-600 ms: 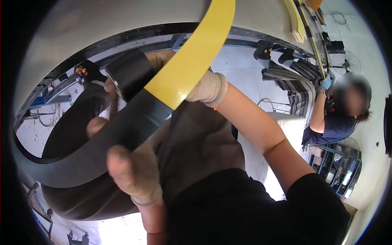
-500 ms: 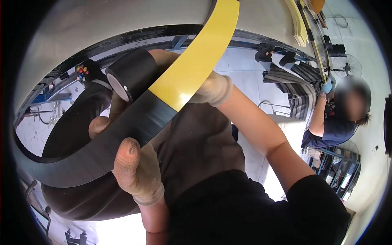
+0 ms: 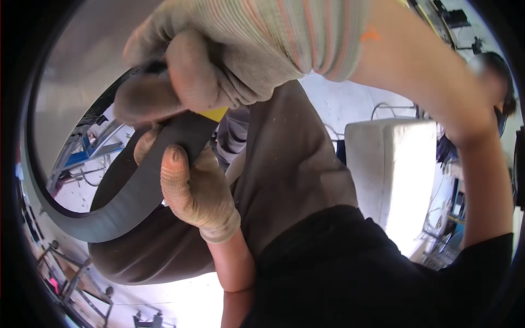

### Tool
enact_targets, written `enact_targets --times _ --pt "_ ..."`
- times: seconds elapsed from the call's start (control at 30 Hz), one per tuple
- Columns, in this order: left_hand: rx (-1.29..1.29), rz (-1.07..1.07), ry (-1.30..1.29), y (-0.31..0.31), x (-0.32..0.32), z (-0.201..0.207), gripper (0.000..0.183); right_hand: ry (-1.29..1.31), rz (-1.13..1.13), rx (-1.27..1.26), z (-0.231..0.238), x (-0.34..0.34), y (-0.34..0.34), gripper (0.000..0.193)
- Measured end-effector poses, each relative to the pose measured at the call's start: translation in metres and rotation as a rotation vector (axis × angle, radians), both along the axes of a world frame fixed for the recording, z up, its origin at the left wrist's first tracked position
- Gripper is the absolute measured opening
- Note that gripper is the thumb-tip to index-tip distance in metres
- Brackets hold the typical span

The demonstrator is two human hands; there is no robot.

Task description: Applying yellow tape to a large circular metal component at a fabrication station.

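Observation:
A long curved flat strip [image 3: 131, 183], mostly black with a small yellow patch showing, arcs from the left up to my hands. My left hand [image 3: 202, 191], in a pale knit glove with worn fingertips, grips it, thumb in front and fingers behind. Higher up and close to the camera, my right hand [image 3: 235, 54], gloved too, is bent over the strip's upper part with curled fingers, blurred by motion. A dark patch between those fingers fits the roll of black tape [image 3: 155, 67], almost wholly hidden. The strip beyond my right hand is hidden too.
A large grey sheet or panel [image 3: 82, 49] is at the upper left, above a blue metal frame [image 3: 109, 136]. A white block-like seat [image 3: 372, 169] stands to the right. Another person [image 3: 495, 87] is at the far right edge. Metal stands [image 3: 82, 284] are at lower left.
My right hand has come from behind the strip to above it, nearer the camera. It now covers most of the yellow part and the tape roll. My left hand keeps its hold.

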State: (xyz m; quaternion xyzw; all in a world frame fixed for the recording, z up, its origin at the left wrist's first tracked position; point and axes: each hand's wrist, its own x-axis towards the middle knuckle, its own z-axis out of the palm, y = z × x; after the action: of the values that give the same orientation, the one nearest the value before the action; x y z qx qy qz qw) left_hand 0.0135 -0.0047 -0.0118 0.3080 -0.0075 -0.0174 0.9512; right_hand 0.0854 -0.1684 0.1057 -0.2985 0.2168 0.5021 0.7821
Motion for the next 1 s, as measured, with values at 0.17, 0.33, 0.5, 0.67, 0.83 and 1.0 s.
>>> enact_targets --times 0.17,0.33,0.5,0.67,0.83,1.0 --pt "0.156 0.023 -0.121 -0.018 0.003 0.014 0.034 -0.302 0.013 -0.289 0.043 -0.095 -0.036 0.040" --pt "0.297 0.057 -0.220 -0.012 0.010 -0.006 0.043 -0.779 0.001 -0.816 -0.116 -0.080 -0.015 0.044" --pt "0.255 0.045 -0.109 -0.005 0.002 0.003 0.040 -1.607 -0.437 -0.380 -0.180 0.012 -0.008 0.025" --pt "0.170 0.050 -0.023 -0.010 0.002 0.011 0.045 -1.157 -0.373 -0.156 -0.177 -0.026 -0.036 0.028" --pt "0.093 0.027 0.017 -0.024 -0.005 0.017 0.042 -0.684 -0.364 0.168 -0.046 -0.091 -0.080 0.038" --pt "0.259 0.070 -0.087 -0.008 -0.003 -0.017 0.042 -1.009 -0.439 -0.284 -0.021 -0.075 -0.038 0.039"
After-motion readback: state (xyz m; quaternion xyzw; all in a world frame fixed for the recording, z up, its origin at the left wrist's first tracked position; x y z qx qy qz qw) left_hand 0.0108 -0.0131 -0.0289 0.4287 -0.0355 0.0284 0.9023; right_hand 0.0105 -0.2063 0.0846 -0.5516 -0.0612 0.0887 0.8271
